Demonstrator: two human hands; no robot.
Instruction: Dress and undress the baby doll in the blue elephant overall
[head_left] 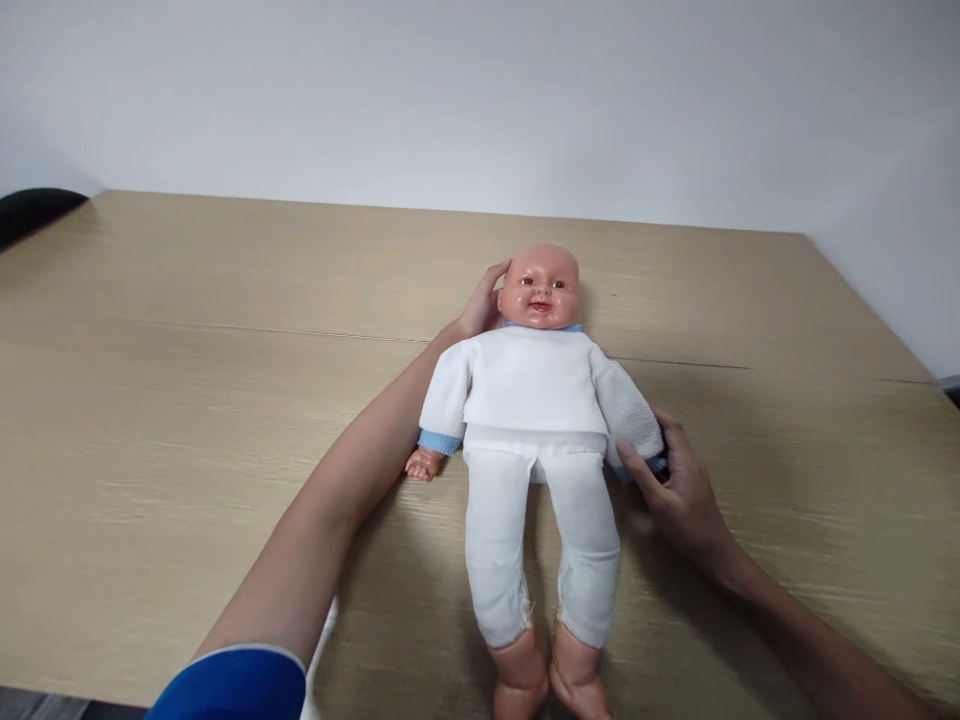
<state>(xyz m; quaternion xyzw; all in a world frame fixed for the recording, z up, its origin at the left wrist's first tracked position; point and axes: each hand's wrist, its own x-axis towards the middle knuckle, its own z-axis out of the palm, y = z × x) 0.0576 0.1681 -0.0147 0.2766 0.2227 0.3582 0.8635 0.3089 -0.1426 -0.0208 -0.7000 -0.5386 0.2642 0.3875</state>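
Note:
A baby doll (536, 385) in a white top and white trousers with blue cuffs lies face up on the table, its bare feet toward me. My left hand (484, 303) cups the side of the doll's head, and most of its fingers are hidden behind it. Around the end of the doll's sleeve on the right is my right hand (679, 490), thumb on top and fingers at the far side. The doll's hand on that side is hidden in my grip. Its other hand (424, 463) rests beside my left forearm.
The wooden table (187, 420) fills most of the view, with a thin seam across it. Behind it stands a pale wall (480, 100). A dark chair back (37, 212) shows at the left edge. Something white lies partly hidden beside my blue sleeve (232, 685).

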